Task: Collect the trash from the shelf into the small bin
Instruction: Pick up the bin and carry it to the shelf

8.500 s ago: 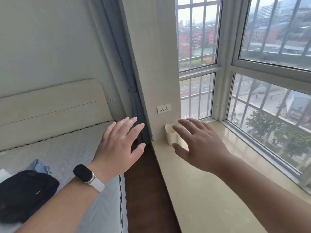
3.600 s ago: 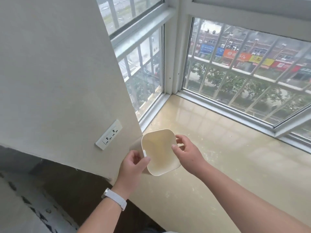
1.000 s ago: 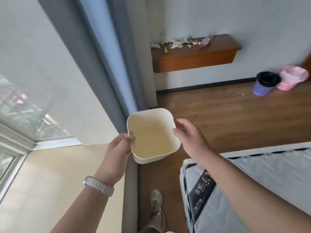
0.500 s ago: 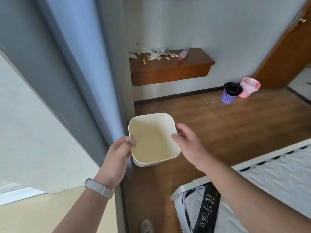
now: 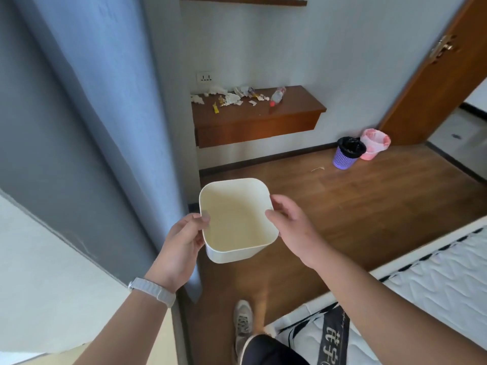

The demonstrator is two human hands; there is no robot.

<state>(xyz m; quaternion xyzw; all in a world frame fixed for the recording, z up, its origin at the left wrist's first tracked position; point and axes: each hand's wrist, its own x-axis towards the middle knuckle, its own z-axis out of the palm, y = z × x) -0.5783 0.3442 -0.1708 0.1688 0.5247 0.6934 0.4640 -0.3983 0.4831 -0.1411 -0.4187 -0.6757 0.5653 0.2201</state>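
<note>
I hold a small cream square bin (image 5: 237, 219) in front of me, upright and with nothing inside. My left hand (image 5: 181, 243) pinches its left rim and my right hand (image 5: 292, 227) grips its right rim. Ahead, a brown wall-mounted shelf (image 5: 263, 119) carries scattered trash: crumpled white paper (image 5: 229, 97), a yellow wrapper (image 5: 216, 108) and a lying plastic bottle (image 5: 276, 96) with a red cap. The bin is well short of the shelf, above the wooden floor.
A blue-grey curtain (image 5: 92, 114) hangs on my left. A purple basket with a black liner (image 5: 347, 154) and a pink bin (image 5: 374, 143) stand on the floor beside a wooden door (image 5: 434, 75). A mattress (image 5: 421, 291) lies at the lower right. My shoe (image 5: 243, 325) shows below.
The view has swung from the window sill round to the room. The shelf with trash now sits nearer and more central. Both hands keep their hold on the bin.
</note>
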